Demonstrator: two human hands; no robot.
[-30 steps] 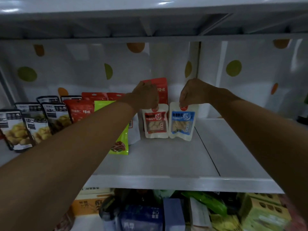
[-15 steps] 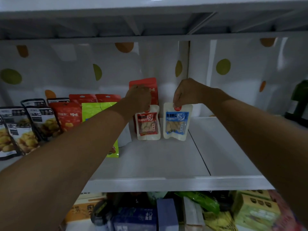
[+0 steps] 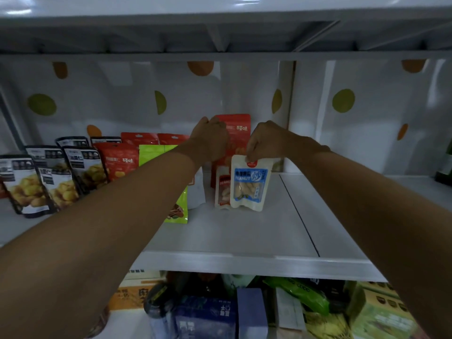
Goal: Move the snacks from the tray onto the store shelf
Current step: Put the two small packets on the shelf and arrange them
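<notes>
Right grip [image 3: 266, 140] is pinched closed on the top edge of the blue peanut pouch [image 3: 249, 185], fingertips at the red logo. The pouch hangs straight below my grip, long axis vertical, label facing me. Its bottom edge looks down on the store shelf [image 3: 244, 231], though I can't be sure of contact. It sits mid-depth, left of the panel seam [image 3: 299, 214]. My guess for the next move is to let go and lift straight up. The pouch is thin and may tip once freed.

Left grip [image 3: 210, 140] is curled, just beside the right one and level with it. The red peanut pouch [image 3: 223, 189] stands upright below it and slightly right. The blue pouch covers its right side, and its top is hidden behind my left hand. I cannot tell if the left grip pinches it or is just a fist. The right grip is nearer the blue pouch, the left nearer the red.

Behind both is a tall red pouch [image 3: 236, 128], partly blocked by the hands. The green pouch [image 3: 177, 209] is cut off by my left forearm. Black pouches [image 3: 31, 187] stand far left. The tray is not in view. Goods on the lower shelf [image 3: 208, 314] are dim and their labels unreadable.
</notes>
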